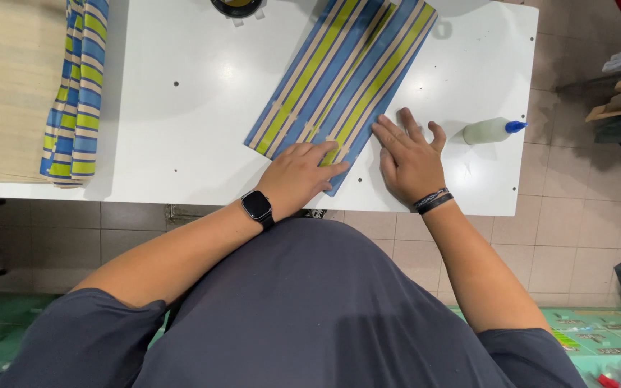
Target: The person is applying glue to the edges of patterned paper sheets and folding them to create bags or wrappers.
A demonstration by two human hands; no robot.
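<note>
Striped sheet (pixel 339 79) flat on white table (pixel 181 108), slanting toward the near edge. Left hand (pixel 300 176) and right hand (pixel 410 159) flat and open, pressing its near corner, gripping nothing. Probably thin, light, bendy, maybe slippery; best picked up by an edge.

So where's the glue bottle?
The glue bottle lies on its side on the white table, near the right edge, just beyond the right hand.
</note>
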